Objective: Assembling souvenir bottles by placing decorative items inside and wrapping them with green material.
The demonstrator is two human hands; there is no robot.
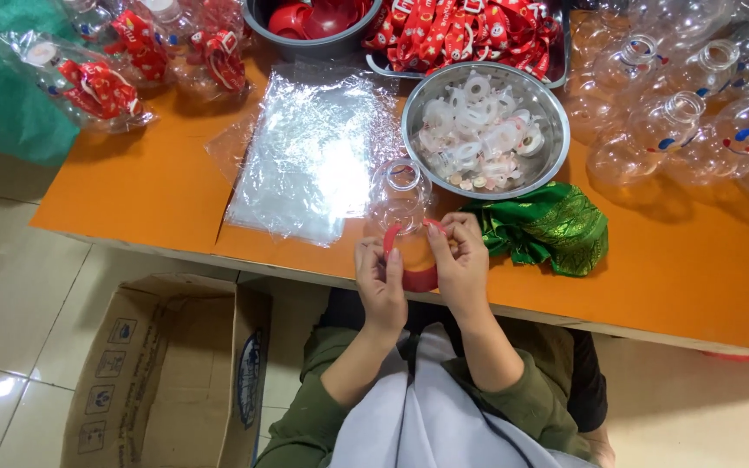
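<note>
Both my hands hold a curved red plastic strap [418, 279] at the table's near edge. My left hand [379, 276] pinches its left end, my right hand [461, 260] grips its right end. The strap's ends reach up to a clear round plastic bottle [399, 192] that lies on the orange table [132, 186] just beyond my fingers, its mouth facing up towards me.
A steel bowl [550, 108] of white plastic rings sits behind the bottle. A stack of clear plastic bags [309, 156] lies to the left, a green cloth [548, 225] to the right. Several clear bottles [678, 113] crowd the right. Red straps [461, 35] fill a tray. An open cardboard box [166, 373] stands on the floor.
</note>
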